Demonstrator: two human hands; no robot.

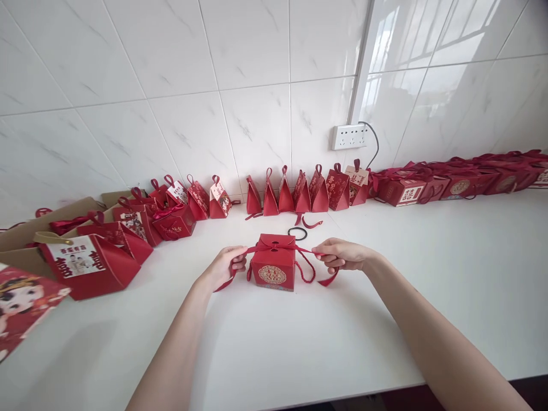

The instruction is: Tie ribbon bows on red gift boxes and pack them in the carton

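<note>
A red box [274,264] stands upright on the white desk [265,342], set in from the near edge and between the forearms, likely so that both hands can work over it evenly. A red ribbon [259,249] runs over its top and gathers at the middle. The left hand [223,267] has thumb and fingers clamped on one end just beside the box, and the right hand [342,255] pinches the other; pulling from opposite sides seems to draw the ribbon taut, its loose tails hanging below each hand. Neither hand appears to touch the box itself, whose cord handles [306,280] droop at the sides, below the ribbon's line. A black ring [297,233] lies just behind. Peaked boxes [302,191] line the far edge, with ribboned boxes [389,191] to their right and assorted boxes [100,265] to their left, presumably set back to give the arms room.
</note>
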